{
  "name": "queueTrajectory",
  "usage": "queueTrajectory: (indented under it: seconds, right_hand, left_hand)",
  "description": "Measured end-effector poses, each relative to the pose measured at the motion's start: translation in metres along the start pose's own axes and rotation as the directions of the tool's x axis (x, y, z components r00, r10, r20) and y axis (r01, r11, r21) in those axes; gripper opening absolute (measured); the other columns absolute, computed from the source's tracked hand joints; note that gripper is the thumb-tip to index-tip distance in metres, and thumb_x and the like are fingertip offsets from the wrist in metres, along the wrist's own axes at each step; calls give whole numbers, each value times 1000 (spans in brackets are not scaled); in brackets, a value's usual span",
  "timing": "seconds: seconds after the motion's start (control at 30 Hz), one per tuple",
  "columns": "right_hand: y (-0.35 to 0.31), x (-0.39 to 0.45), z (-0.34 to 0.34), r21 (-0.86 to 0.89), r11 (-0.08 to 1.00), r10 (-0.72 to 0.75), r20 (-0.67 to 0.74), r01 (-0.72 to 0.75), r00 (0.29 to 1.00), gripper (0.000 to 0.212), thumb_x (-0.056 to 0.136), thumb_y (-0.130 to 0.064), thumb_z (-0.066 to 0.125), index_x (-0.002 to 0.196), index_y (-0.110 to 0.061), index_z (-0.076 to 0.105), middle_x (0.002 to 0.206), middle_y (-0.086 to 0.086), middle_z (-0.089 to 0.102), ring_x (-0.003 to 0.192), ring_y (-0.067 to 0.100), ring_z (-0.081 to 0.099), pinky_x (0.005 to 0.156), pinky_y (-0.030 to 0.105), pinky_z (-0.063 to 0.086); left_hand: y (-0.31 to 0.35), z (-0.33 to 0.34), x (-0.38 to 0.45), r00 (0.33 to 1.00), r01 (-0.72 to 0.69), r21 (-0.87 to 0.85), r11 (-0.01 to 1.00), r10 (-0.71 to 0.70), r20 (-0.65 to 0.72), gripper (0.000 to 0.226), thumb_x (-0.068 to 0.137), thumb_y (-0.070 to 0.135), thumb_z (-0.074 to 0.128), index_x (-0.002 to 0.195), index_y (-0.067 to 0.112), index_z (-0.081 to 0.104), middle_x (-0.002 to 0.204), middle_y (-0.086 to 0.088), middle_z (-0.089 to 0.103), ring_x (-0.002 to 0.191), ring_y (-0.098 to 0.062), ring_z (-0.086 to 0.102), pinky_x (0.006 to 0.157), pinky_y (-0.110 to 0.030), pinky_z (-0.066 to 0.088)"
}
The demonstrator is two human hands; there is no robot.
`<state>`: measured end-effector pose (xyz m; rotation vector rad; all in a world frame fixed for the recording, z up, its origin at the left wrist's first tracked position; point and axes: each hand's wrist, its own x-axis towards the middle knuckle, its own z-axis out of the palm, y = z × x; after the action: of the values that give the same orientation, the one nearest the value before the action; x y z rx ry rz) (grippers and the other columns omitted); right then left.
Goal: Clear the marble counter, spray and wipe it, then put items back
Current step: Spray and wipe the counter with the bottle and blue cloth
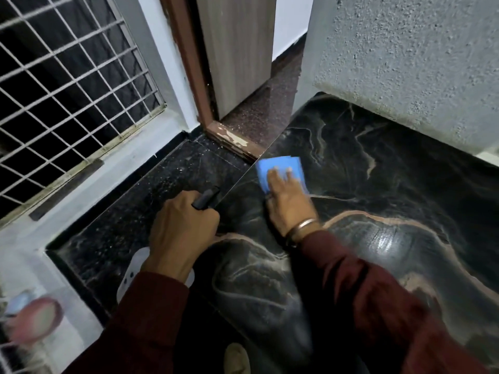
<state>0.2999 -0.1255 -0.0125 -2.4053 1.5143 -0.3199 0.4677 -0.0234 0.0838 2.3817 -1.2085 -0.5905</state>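
You were in somebody's home, by the looks of it, not a shop or a lab. The window had a white metal security grille, there was a wooden door in a chipped brown frame, rough textured plaster on the wall, and a dark veined marble counter above a speckled granite floor. Possibly an entryway; the blurry corner didn't help.

Dim indoor view with a cool grey tone and a wide-angle bend.

A white glare patch lies on the polished marble counter at the right. The window grille curves at the left edge, with darkness behind it. The lower left corner is strongly blurred, and the blue cloth is a little smeared.
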Motion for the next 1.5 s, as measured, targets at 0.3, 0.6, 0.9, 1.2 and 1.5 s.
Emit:
queueTrajectory:
  seconds: [0.3, 0.6, 0.9, 1.2, 1.5]
  right_hand:
    - [44, -48, -5, -6, 982, -190, 48, 190, 981, 62, 84, -26, 31, 142, -4, 39, 147, 18, 38, 137, 41, 30, 116, 43, 19]
    - [-85, -110, 47, 62, 821, -568, 187, 567, 802, 58, 89, -26, 36, 145, -10, 35, 152, 6, 34, 142, 34, 23, 117, 46, 18]
    - [78, -48, -21, 7, 995, 96, -26, -96, 995, 68, 84, -33, 24, 132, 11, 44, 139, 34, 40, 126, 58, 34, 110, 57, 25]
    - [44, -34, -5, -36, 979, 199, -66, -201, 978, 59, 89, -26, 30, 139, 5, 37, 148, 26, 32, 134, 51, 25, 111, 51, 22]
    - [-128, -139, 49, 121, 850, -527, 172, 513, 833, 53, 91, -19, 40, 143, -7, 38, 150, 11, 36, 140, 37, 26, 114, 42, 15]
  left_hand:
    - [-19, -7, -17, 1000, 11, 0, 1000, -11, -11, 21, 83, 17, 58, 64, 14, 50, 66, -7, 53, 63, -29, 51, 53, -34, 29]
    - [-43, -2, -47, 988, 85, -45, 995, -90, -127, 11, 83, 20, 60, 75, 13, 62, 65, 1, 53, 64, -27, 46, 62, -35, 37]
    - [-71, -1, -81, 995, 68, -104, 992, -75, -70, 27, 82, 17, 60, 59, 16, 46, 59, -1, 50, 59, -26, 49, 50, -35, 31]
    - [-104, 10, -122, 998, 56, -134, 989, -56, 11, 31, 79, 9, 62, 56, 14, 41, 52, 0, 44, 50, -22, 44, 48, -31, 23]
    - [-123, -7, -115, 988, 99, -232, 968, -123, -94, 18, 82, 17, 58, 66, 12, 52, 63, -4, 54, 70, -38, 52, 63, -45, 44]
